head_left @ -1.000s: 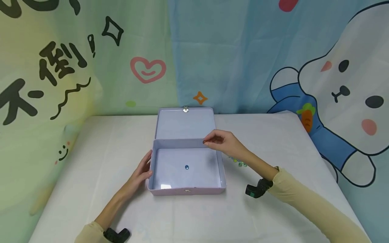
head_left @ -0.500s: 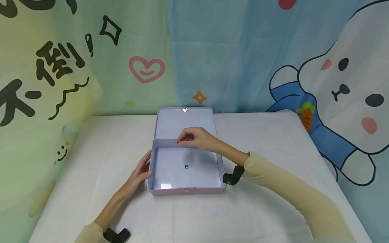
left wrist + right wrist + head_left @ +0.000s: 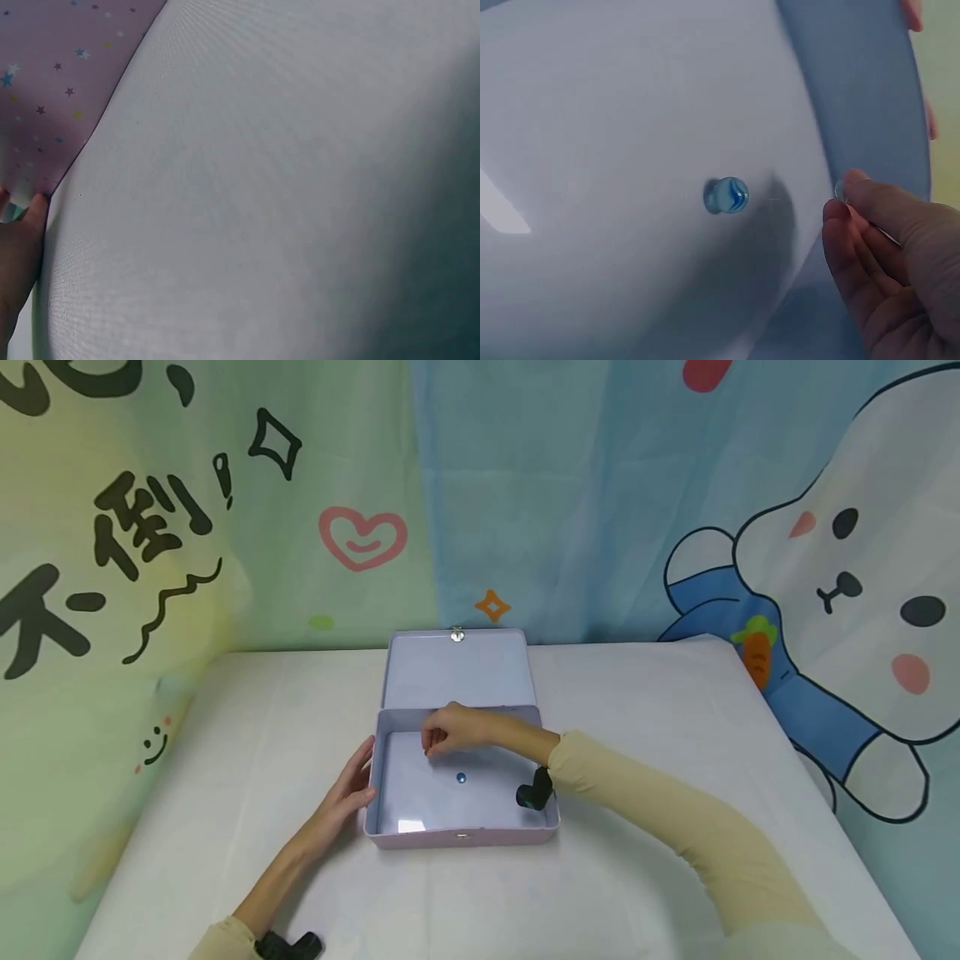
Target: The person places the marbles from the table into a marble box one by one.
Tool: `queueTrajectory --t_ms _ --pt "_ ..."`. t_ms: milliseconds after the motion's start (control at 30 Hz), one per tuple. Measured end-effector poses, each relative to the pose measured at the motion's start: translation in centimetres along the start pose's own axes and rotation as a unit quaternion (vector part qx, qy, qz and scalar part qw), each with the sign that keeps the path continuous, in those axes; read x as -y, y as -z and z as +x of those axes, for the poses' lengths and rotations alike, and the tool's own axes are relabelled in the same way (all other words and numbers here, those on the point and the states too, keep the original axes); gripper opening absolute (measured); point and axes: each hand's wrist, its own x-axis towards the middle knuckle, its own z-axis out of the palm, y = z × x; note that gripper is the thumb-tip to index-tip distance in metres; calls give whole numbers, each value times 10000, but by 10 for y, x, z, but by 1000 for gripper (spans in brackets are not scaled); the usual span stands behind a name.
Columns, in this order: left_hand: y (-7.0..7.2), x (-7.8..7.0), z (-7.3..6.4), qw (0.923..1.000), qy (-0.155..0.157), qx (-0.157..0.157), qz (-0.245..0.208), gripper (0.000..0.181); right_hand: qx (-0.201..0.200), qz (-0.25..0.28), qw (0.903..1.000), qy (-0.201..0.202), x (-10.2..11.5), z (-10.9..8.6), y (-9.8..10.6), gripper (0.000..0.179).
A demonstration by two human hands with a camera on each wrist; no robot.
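Observation:
A lilac tin box [image 3: 461,837] sits on the white table with its lid [image 3: 457,670] folded back. In the head view my left hand [image 3: 341,802] rests against the box's left side, thumb and fingers spread along the outer wall. My right hand [image 3: 457,728] is inside the box, near the back left corner. Between its thumb and fingertips it pinches a clear glass marble [image 3: 841,190], partly hidden by the fingers. One blue-swirled marble [image 3: 731,195] lies on the box floor, right of the hand in the head view [image 3: 461,777].
A small metal clasp [image 3: 457,634] stands on the lid's far edge. White cloth [image 3: 645,693] covers the table, and a printed curtain [image 3: 517,510] hangs behind it. My right sleeve [image 3: 645,802] crosses the right side of the table and hides part of it.
My right hand has moved left with the pinched marble, from the box's right back edge to above its left part, and lower. The left hand and the blue marble stay put.

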Motion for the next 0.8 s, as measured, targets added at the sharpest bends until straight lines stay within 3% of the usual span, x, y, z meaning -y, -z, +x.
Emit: queueTrajectory --t_ms 267,533,800 --pt "-2 -1 -1 10000 9 -12 -27 68 122 -340 9991 -232 -8 6 -12 8" --pt "-2 1 -1 9999 -125 -19 31 67 95 -212 9993 -280 -16 8 -20 9" --pt "-2 -1 -1 10000 -50 -50 5 67 -111 -292 9992 -245 -16 8 -25 10"
